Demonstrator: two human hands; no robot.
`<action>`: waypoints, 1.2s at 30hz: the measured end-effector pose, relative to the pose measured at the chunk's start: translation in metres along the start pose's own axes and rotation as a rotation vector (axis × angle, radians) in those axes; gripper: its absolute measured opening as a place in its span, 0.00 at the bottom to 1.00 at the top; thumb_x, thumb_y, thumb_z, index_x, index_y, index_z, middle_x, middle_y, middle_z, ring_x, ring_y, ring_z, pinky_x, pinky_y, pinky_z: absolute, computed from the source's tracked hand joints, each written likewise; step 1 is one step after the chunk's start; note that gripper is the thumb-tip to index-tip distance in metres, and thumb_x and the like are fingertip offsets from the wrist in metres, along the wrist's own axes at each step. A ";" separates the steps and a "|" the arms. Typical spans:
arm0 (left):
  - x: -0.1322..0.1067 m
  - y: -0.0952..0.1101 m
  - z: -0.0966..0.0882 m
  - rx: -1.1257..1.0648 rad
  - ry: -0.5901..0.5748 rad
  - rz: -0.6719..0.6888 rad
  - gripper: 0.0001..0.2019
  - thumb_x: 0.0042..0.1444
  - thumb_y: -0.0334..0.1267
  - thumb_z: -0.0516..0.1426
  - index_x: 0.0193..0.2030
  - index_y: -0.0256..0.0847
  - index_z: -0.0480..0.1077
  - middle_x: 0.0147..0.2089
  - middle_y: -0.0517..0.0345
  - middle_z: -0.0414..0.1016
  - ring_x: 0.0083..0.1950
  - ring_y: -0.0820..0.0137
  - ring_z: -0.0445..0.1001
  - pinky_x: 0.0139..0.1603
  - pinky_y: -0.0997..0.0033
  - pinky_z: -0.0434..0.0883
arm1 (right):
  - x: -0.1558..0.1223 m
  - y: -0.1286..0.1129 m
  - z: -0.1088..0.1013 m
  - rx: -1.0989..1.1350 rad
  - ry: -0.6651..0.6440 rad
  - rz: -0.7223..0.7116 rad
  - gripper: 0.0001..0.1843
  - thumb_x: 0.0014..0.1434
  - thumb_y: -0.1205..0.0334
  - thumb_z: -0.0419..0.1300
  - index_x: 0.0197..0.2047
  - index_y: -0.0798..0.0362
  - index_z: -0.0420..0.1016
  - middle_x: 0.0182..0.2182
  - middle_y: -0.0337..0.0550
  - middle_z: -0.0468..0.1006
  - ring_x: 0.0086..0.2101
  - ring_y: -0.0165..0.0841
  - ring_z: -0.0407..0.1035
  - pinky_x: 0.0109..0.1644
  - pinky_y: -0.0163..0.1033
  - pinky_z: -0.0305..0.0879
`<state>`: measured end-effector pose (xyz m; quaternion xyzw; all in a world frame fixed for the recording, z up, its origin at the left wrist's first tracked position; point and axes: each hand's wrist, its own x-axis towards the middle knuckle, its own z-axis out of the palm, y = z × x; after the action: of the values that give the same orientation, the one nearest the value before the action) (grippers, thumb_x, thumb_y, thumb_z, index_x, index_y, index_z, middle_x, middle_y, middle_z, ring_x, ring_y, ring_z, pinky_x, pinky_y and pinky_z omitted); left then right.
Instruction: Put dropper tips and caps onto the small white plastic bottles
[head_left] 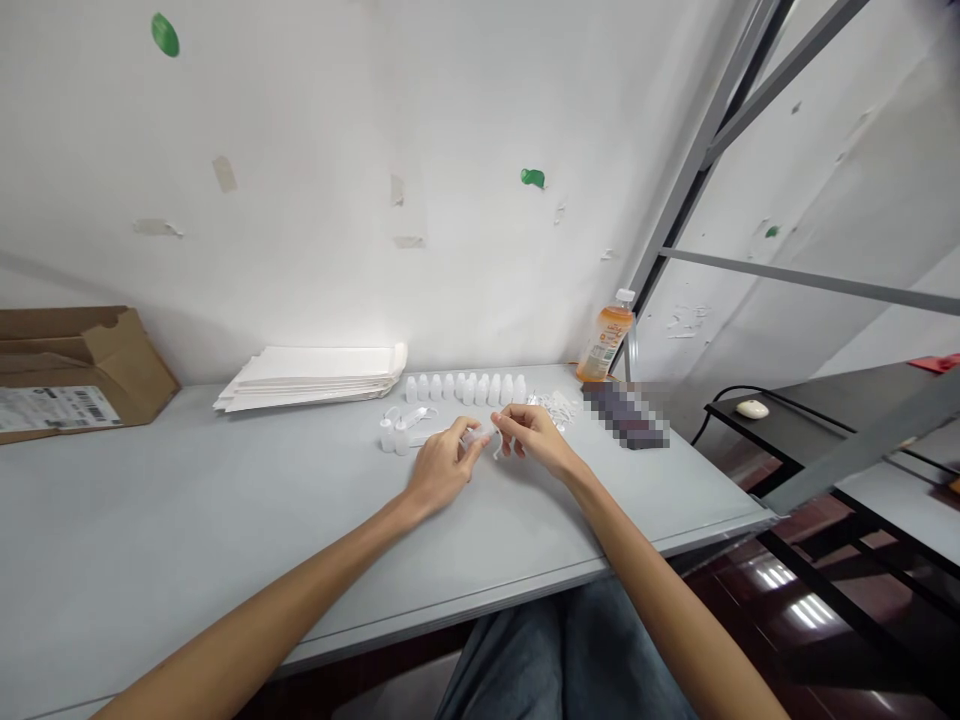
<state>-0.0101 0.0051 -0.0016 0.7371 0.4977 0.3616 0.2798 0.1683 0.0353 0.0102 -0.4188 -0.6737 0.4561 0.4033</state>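
My left hand [442, 465] and my right hand [534, 437] meet over the grey table [187, 520], fingers curled. Between them they pinch a small clear plastic bottle [475, 436] lying sideways. A thin white loop hangs below my right fingers. Two small white bottles [394, 436] stand just left of my left hand. A row of several small white bottles [465, 388] stands behind my hands near the wall. A pile of tiny white parts [559, 406] lies right of that row.
A stack of white sheets [315, 375] lies at the back. A cardboard box [71, 370] sits far left. An orange drink bottle [606, 342] stands by a grey metal frame [697, 160]. A dark desk with a mouse [752, 408] is at right.
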 end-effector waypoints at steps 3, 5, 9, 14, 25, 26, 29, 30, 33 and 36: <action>0.000 0.001 -0.001 -0.142 -0.050 -0.019 0.18 0.64 0.50 0.45 0.33 0.41 0.66 0.19 0.64 0.67 0.21 0.73 0.68 0.27 0.73 0.64 | -0.001 -0.002 0.000 0.035 -0.009 -0.018 0.21 0.55 0.43 0.60 0.28 0.54 0.69 0.19 0.36 0.69 0.20 0.28 0.66 0.19 0.31 0.54; 0.001 0.001 -0.001 -0.218 -0.065 -0.055 0.21 0.64 0.52 0.44 0.28 0.40 0.64 0.18 0.63 0.66 0.19 0.73 0.67 0.23 0.74 0.63 | -0.003 -0.005 0.000 0.051 -0.017 -0.020 0.21 0.54 0.43 0.61 0.30 0.55 0.69 0.20 0.36 0.69 0.21 0.28 0.67 0.19 0.31 0.55; 0.002 -0.002 0.000 -0.256 0.000 -0.055 0.18 0.61 0.53 0.50 0.44 0.41 0.68 0.28 0.62 0.70 0.21 0.75 0.70 0.22 0.75 0.64 | -0.004 -0.007 0.001 0.029 -0.017 -0.007 0.21 0.54 0.43 0.61 0.30 0.55 0.70 0.21 0.37 0.69 0.21 0.28 0.67 0.20 0.31 0.56; 0.002 -0.005 0.002 -0.266 0.026 -0.032 0.17 0.57 0.48 0.56 0.48 0.42 0.64 0.28 0.64 0.70 0.21 0.76 0.71 0.24 0.77 0.66 | -0.002 -0.005 0.001 -0.029 0.008 0.014 0.23 0.55 0.42 0.60 0.26 0.55 0.69 0.18 0.38 0.69 0.20 0.28 0.65 0.20 0.31 0.55; 0.007 -0.005 0.003 -0.546 -0.038 -0.156 0.23 0.58 0.57 0.52 0.26 0.37 0.63 0.19 0.65 0.62 0.16 0.73 0.70 0.13 0.78 0.60 | -0.006 -0.011 -0.003 0.042 -0.027 -0.046 0.19 0.54 0.48 0.63 0.37 0.56 0.74 0.28 0.44 0.74 0.28 0.32 0.72 0.22 0.32 0.61; 0.007 -0.006 0.003 -0.574 -0.039 -0.176 0.23 0.57 0.58 0.52 0.26 0.37 0.63 0.18 0.65 0.61 0.16 0.73 0.70 0.13 0.78 0.60 | -0.005 -0.011 -0.003 0.045 -0.028 -0.052 0.19 0.53 0.48 0.64 0.37 0.57 0.74 0.28 0.44 0.75 0.29 0.33 0.72 0.23 0.32 0.62; 0.008 -0.006 0.004 -0.665 -0.043 -0.244 0.25 0.57 0.61 0.51 0.28 0.37 0.64 0.16 0.67 0.58 0.15 0.71 0.69 0.12 0.78 0.60 | -0.002 -0.010 -0.007 0.071 0.017 -0.083 0.20 0.52 0.48 0.65 0.39 0.56 0.74 0.31 0.46 0.75 0.29 0.34 0.73 0.22 0.33 0.63; 0.008 -0.006 0.004 -0.686 -0.044 -0.257 0.25 0.57 0.61 0.51 0.28 0.37 0.64 0.15 0.68 0.57 0.15 0.71 0.69 0.12 0.78 0.60 | -0.001 -0.009 -0.009 0.076 0.055 -0.096 0.20 0.51 0.47 0.65 0.39 0.56 0.74 0.33 0.46 0.75 0.29 0.34 0.73 0.22 0.33 0.64; 0.007 -0.005 0.006 -0.701 -0.053 -0.243 0.25 0.55 0.62 0.52 0.30 0.37 0.64 0.17 0.69 0.56 0.15 0.73 0.69 0.12 0.79 0.60 | 0.001 -0.006 -0.017 0.039 0.223 -0.120 0.21 0.51 0.46 0.64 0.37 0.56 0.75 0.32 0.47 0.76 0.28 0.34 0.74 0.21 0.33 0.64; 0.006 -0.005 0.007 -0.680 -0.046 -0.216 0.23 0.55 0.61 0.54 0.31 0.38 0.63 0.19 0.70 0.55 0.15 0.75 0.68 0.12 0.81 0.58 | -0.004 -0.001 -0.032 -0.035 0.414 -0.145 0.21 0.51 0.45 0.64 0.36 0.57 0.75 0.27 0.46 0.76 0.26 0.34 0.73 0.20 0.33 0.63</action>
<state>-0.0052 0.0122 -0.0077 0.5528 0.4175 0.4581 0.5570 0.1990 0.0398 0.0188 -0.4610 -0.6125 0.3184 0.5576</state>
